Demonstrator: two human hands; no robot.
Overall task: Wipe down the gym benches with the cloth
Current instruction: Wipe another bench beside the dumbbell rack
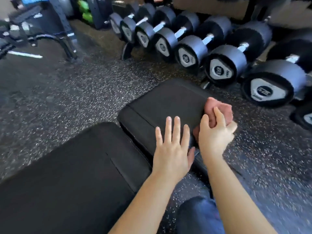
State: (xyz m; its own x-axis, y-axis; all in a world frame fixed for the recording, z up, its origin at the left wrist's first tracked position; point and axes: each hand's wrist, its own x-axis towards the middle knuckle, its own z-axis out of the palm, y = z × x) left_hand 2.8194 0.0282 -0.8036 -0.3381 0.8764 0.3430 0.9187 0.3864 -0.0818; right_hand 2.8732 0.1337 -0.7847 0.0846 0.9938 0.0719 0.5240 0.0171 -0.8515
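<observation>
A black padded gym bench runs from the lower left to the centre, with a long back pad and a smaller seat pad beyond a gap. My left hand lies flat with straight fingers on the near right part of the seat pad. My right hand grips a bunched pink cloth and holds it against the right side edge of the seat pad. Part of the cloth is hidden under my fingers.
A row of several black and grey dumbbells lies on a low rack along the far right. Another bench frame stands at the far left. Speckled rubber floor surrounds the bench. My knee in blue trousers is at the bottom.
</observation>
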